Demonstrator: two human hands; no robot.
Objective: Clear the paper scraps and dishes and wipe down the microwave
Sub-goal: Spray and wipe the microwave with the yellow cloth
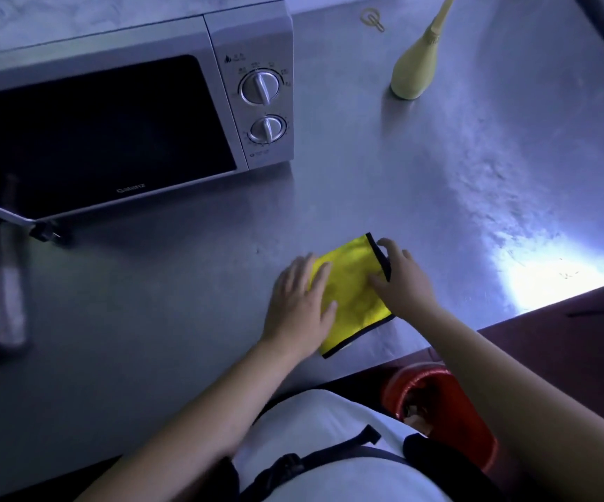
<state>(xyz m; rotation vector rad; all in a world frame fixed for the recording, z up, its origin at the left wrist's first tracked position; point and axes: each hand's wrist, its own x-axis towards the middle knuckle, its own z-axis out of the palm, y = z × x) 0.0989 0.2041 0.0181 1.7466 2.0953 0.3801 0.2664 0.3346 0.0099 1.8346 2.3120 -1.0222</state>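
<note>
- Presses left hand (300, 302) flat, fingers straight, on the left part of a yellow cloth (351, 295) with black edging
- Pinches the cloth's far right black hem with right hand (403, 277), fingers curled over the edge, thumb on the yellow face
- Lies between the two hands, near the front edge of a steel counter (184, 302), in dim bluish light with bright glare at right
- Shares the counter with a silver microwave (130, 114) far left and a pale yellow bottle (411, 72) far right, both well apart; red bin (438, 411) below the counter edge
- Runs lengthwise away from the body, tilted slightly rightward
</note>
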